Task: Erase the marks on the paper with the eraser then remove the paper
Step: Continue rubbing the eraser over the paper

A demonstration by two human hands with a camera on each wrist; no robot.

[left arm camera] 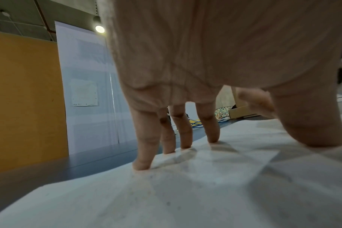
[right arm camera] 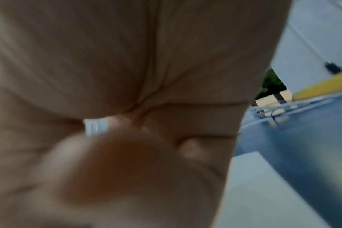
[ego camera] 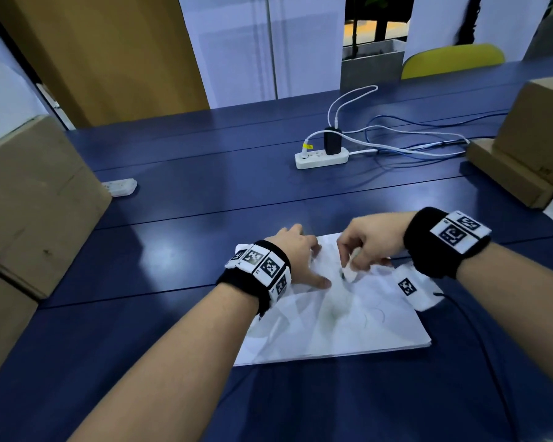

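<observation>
— Rubbing yet? Our right hand (ego camera: 369, 247) pinches the eraser (ego camera: 350, 273) on the paper (ego camera: 348, 327), which lies on the table (ego camera: 173, 199).
— Short strokes; our left hand (ego camera: 296, 256), fingers (left arm camera: 144, 148) spread flat, pins the creased sheet.

Two hands are on the work: left hand (ego camera: 296, 250) and right hand (ego camera: 369, 242). One eraser (ego camera: 350, 273). One stack of paper (ego camera: 332, 323) at 6 o'clock on one blue table (ego camera: 205, 193). Two white power strips: one (ego camera: 321, 157) at 12 o'clock, one (ego camera: 120, 186) at 10 o'clock. One black charger (ego camera: 332, 140). Three cardboard boxes: one (ego camera: 35, 193) at 9 o'clock, two stacked (ego camera: 537, 129) (ego camera: 508, 170) at 2 o'clock. One yellow chair (ego camera: 454, 59).
</observation>
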